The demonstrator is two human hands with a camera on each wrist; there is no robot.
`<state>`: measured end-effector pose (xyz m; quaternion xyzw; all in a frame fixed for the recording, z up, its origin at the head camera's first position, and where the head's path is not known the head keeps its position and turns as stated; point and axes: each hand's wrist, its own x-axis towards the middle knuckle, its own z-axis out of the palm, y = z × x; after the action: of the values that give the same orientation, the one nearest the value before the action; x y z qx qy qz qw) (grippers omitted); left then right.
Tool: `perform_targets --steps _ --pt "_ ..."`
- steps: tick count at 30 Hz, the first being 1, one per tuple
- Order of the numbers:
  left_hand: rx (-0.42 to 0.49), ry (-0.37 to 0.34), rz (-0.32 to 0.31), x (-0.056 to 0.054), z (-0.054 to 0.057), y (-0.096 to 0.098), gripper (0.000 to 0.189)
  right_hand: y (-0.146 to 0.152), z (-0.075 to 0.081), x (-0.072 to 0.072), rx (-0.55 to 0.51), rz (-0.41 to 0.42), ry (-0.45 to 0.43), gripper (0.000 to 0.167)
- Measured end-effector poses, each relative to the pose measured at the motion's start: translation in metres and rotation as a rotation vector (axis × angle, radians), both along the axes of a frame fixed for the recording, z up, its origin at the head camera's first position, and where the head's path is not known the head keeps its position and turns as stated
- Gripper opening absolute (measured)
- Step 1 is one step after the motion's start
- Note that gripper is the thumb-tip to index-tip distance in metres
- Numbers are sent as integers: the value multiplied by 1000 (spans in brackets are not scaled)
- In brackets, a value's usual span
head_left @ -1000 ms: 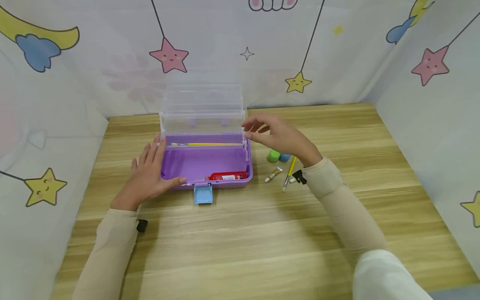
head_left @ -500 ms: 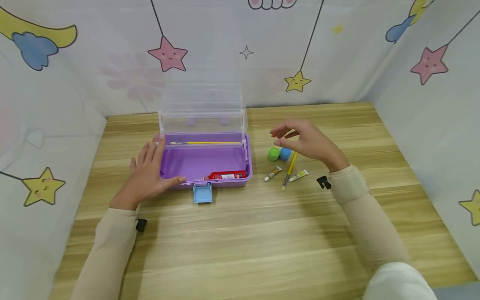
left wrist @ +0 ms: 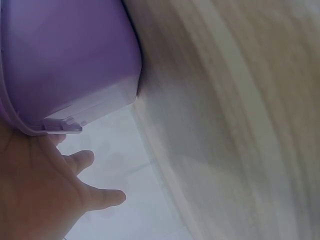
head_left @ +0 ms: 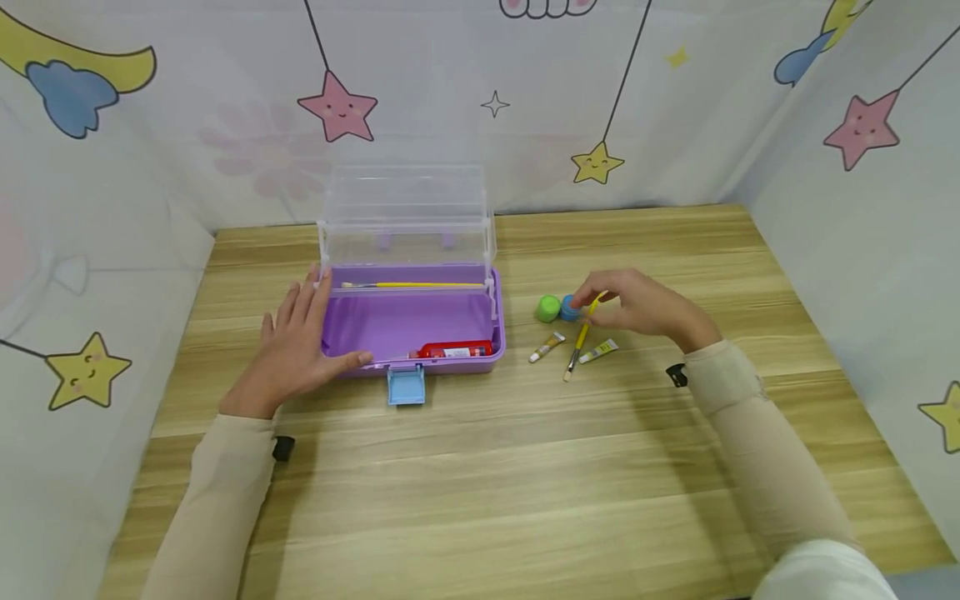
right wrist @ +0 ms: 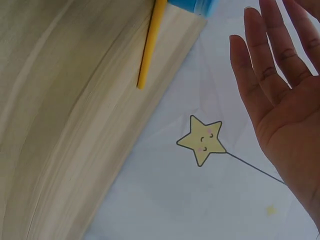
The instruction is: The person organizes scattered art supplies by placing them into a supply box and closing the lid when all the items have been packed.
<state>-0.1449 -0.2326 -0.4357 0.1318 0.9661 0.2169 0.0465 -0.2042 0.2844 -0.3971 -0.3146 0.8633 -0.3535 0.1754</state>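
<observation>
My left hand [head_left: 288, 358] rests on the left side of a purple plastic box [head_left: 405, 322], its fingers spread and the thumb along the front rim. In the left wrist view that hand [left wrist: 45, 187] lies against the box wall [left wrist: 75, 50]. The clear lid [head_left: 408, 200] stands raised. Inside are a paintbrush [head_left: 427, 285] with a yellow handle and a red bottle [head_left: 453, 350]. My right hand [head_left: 641, 307] hovers over a second yellow paintbrush [head_left: 582, 335], near a blue jar [head_left: 568, 308]. In the right wrist view its fingers [right wrist: 260, 65] are extended, apart from the brush [right wrist: 149, 50].
A green jar [head_left: 548, 308] stands beside the blue one. Two small paint tubes [head_left: 547, 347] lie on either side of the loose brush. A light blue latch [head_left: 406, 387] hangs at the box front. A patterned curtain [head_left: 420, 108] borders the wooden table [head_left: 480, 483].
My right hand has moved right from the box's right edge, then down to the blue jar and loose brush. The left hand has stayed in place.
</observation>
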Motion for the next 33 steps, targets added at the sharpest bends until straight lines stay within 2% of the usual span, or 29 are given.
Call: perform_targets --steps 8,16,23,33 --pt "2 -5 8 0 1 -1 131 5 -7 -4 66 99 25 30" --pt "6 1 3 0 2 -2 130 6 -18 -7 120 90 35 27" --pt "7 -4 -2 0 2 -2 131 7 -27 -3 158 103 121 22" --pt "9 2 -5 -1 2 -3 130 4 -37 2 162 184 277 21"
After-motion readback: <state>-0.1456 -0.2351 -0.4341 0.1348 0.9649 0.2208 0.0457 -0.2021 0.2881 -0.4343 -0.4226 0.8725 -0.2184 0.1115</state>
